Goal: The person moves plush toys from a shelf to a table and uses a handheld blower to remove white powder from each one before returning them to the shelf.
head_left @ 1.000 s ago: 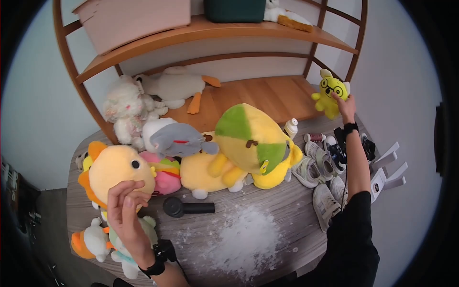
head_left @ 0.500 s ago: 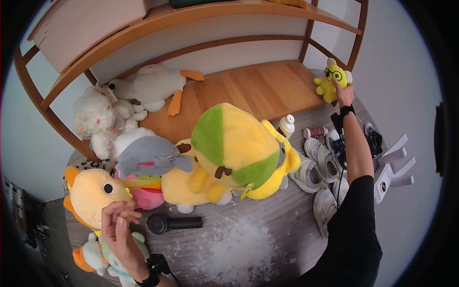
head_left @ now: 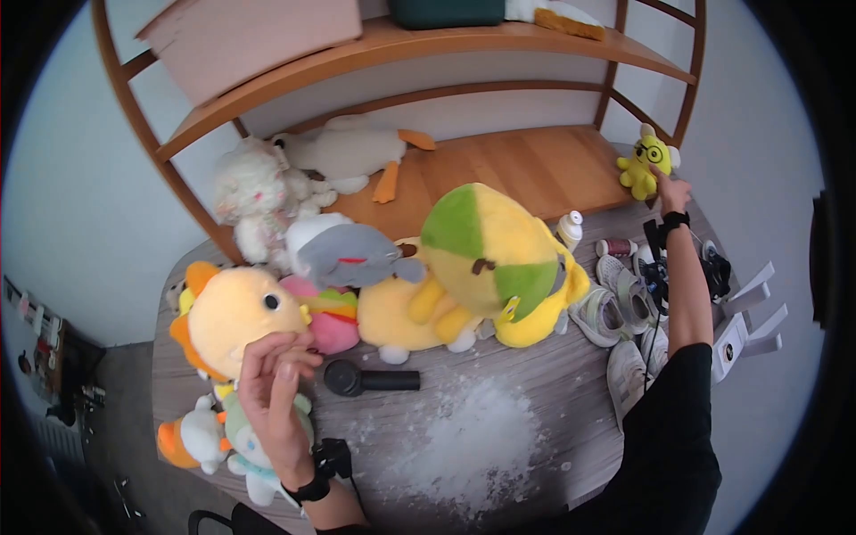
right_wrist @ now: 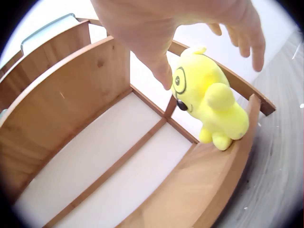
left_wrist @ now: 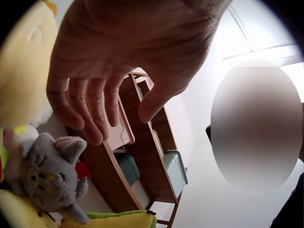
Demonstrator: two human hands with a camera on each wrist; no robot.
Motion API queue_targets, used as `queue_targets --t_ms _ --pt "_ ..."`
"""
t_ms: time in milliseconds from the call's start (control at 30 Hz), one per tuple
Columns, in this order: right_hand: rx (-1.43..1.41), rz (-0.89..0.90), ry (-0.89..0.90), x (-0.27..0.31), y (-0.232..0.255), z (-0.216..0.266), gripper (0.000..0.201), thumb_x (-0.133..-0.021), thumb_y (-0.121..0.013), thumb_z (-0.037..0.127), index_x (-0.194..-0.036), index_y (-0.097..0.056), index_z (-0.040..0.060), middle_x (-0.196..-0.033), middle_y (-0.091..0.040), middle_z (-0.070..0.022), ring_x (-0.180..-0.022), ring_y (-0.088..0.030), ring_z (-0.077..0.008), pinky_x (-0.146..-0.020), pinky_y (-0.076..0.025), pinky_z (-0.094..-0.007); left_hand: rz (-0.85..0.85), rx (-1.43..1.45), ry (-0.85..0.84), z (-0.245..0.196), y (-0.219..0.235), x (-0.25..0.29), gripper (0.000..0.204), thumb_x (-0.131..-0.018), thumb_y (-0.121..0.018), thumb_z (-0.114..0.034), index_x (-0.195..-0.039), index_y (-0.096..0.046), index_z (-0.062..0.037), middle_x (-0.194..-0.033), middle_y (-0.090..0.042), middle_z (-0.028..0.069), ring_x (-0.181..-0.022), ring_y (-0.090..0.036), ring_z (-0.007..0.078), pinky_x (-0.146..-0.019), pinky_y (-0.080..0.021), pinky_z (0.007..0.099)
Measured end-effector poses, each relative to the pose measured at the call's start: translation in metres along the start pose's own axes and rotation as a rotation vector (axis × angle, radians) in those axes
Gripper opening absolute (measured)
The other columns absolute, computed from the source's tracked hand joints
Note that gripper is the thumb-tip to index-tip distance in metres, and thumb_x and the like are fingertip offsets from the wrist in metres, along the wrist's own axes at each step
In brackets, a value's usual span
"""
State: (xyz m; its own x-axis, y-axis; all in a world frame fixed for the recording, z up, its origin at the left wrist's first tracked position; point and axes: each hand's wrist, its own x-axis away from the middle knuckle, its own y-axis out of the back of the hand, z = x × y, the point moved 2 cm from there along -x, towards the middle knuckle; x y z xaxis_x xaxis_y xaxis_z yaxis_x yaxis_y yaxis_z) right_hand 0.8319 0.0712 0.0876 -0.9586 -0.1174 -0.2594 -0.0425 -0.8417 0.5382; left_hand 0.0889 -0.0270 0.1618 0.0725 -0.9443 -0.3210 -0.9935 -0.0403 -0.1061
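The small yellow bear plush [head_left: 640, 174] with round black glasses sits at the right end of the lower wooden shelf [head_left: 499, 174]. My right hand [head_left: 675, 193] is right beside it; in the right wrist view, the thumb is near the plush's face and the other fingers are spread away from its head. My left hand [head_left: 276, 392] hovers with loosely bent fingers and holds nothing. It overlaps a round cream plush with an orange crest [head_left: 239, 308] and a green plush [head_left: 254, 437] in the head view. A black handheld device [head_left: 383, 380] lies near that hand.
Large plush toys, including a yellow-green one [head_left: 486, 241] and a grey one [head_left: 352, 254], fill the table's middle. White powder [head_left: 481, 441] is spread at the front. Shoes [head_left: 602, 314], a white bottle [head_left: 569, 229] and a white router [head_left: 731, 343] stand right.
My right hand has brought the yellow bear plush down onto the shelf's right end, and its fingers have opened away from it. My left hand stays loosely bent. The head view has shifted.
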Motion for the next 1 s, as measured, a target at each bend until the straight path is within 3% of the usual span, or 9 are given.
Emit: queue_targets --t_ms 133,200,267,333,433,500,667,833,1000 --pt "-0.227 -0.08 0.216 0.023 0.039 0.025 0.1 -0.071 -0.083 0.047 -0.139 -0.04 -0.0118 -0.139 -0.049 -0.0269 -0.13 -0.048 -0.0365 -0.109 -0.039 -0.0429 -0.049 -0.063 -0.015 -0.01 0.003 0.004 0.033 -0.088 -0.068 -0.007 -0.119 -0.058 0.0016 -0.105 -0.068 0.0107 -0.091 -0.064 0.0154 -0.079 -0.048 0.0278" --pt "-0.619 0.037 0.287 0.047 0.055 0.04 0.086 -0.078 -0.08 0.039 -0.138 -0.042 -0.0098 -0.131 -0.055 -0.0212 -0.121 -0.055 -0.0292 -0.102 -0.045 -0.0389 -0.009 -0.461 0.007 -0.017 -0.001 0.005 0.034 -0.086 -0.072 -0.009 -0.117 -0.06 -0.0003 -0.1 -0.068 0.0088 -0.09 -0.065 0.0159 -0.079 -0.05 0.0283" --pt "-0.921 0.123 0.171 0.117 0.083 0.061 0.047 -0.09 -0.07 0.023 -0.126 -0.055 -0.0034 -0.113 -0.062 -0.0108 -0.091 -0.061 -0.0153 -0.075 -0.052 -0.0269 0.061 -0.585 -0.035 -0.009 -0.004 0.007 0.035 -0.084 -0.075 -0.013 -0.115 -0.062 -0.0023 -0.098 -0.068 0.0104 -0.086 -0.067 0.0187 -0.078 -0.052 0.0303" --pt "-1.209 0.261 0.245 0.204 0.108 0.076 0.018 -0.097 -0.06 0.013 -0.109 -0.061 0.0007 -0.08 -0.06 -0.0015 -0.067 -0.053 -0.0083 -0.057 -0.042 -0.023 0.105 -0.577 -0.022 -0.012 -0.014 0.013 0.037 -0.084 -0.074 -0.018 -0.115 -0.061 -0.0034 -0.102 -0.068 0.0136 -0.089 -0.067 0.0242 -0.078 -0.053 0.0349" --pt "-1.097 0.222 0.383 0.357 0.136 0.083 0.009 -0.098 -0.057 0.014 -0.098 -0.061 0.0057 -0.073 -0.055 0.0017 -0.058 -0.045 -0.0041 -0.048 -0.032 -0.0187 0.156 -0.585 -0.127 -0.015 -0.02 0.025 0.037 -0.085 -0.074 -0.02 -0.116 -0.061 -0.0035 -0.104 -0.068 0.0129 -0.091 -0.066 0.0245 -0.08 -0.053 0.0349" --pt "-1.079 0.328 0.409 0.44 0.12 0.067 0.005 -0.094 -0.057 0.002 -0.094 -0.06 0.006 -0.081 -0.059 0.0016 -0.064 -0.048 -0.0033 -0.055 -0.037 -0.0179 0.162 -0.592 -0.17 -0.022 -0.022 0.029 0.036 -0.085 -0.074 -0.015 -0.116 -0.061 -0.0023 -0.1 -0.068 0.011 -0.088 -0.065 0.0205 -0.08 -0.052 0.0328" --pt "-0.619 0.869 0.948 0.571 0.106 0.075 0.02 -0.083 -0.069 0.012 -0.1 -0.064 0.0035 -0.085 -0.064 -0.0092 -0.075 -0.062 -0.0252 -0.066 -0.051 -0.0323 0.182 -0.582 -0.229 -0.03 -0.018 0.032 0.039 -0.083 -0.075 -0.016 -0.117 -0.061 -0.0008 -0.103 -0.068 0.0143 -0.09 -0.066 0.0246 -0.083 -0.053 0.0343" --pt "-0.423 0.853 1.371 0.606 0.094 0.072 0.053 -0.077 -0.074 0.024 -0.121 -0.055 0.0024 -0.105 -0.062 -0.0133 -0.097 -0.058 -0.0315 -0.083 -0.049 -0.0417 0.115 -0.548 -0.223 -0.036 -0.012 0.03 0.04 -0.083 -0.075 -0.015 -0.118 -0.062 -0.0002 -0.106 -0.069 0.0136 -0.09 -0.067 0.0231 -0.082 -0.053 0.0347" --pt "-0.258 1.011 1.391 0.606 0.086 0.059 0.049 -0.079 -0.072 0.028 -0.116 -0.057 -0.001 -0.106 -0.06 -0.0158 -0.1 -0.058 -0.0336 -0.085 -0.049 -0.0428 0.103 -0.58 -0.281 -0.031 -0.013 0.029 0.038 -0.083 -0.075 -0.013 -0.117 -0.063 -0.0006 -0.107 -0.069 0.0118 -0.093 -0.066 0.0211 -0.08 -0.052 0.0329"
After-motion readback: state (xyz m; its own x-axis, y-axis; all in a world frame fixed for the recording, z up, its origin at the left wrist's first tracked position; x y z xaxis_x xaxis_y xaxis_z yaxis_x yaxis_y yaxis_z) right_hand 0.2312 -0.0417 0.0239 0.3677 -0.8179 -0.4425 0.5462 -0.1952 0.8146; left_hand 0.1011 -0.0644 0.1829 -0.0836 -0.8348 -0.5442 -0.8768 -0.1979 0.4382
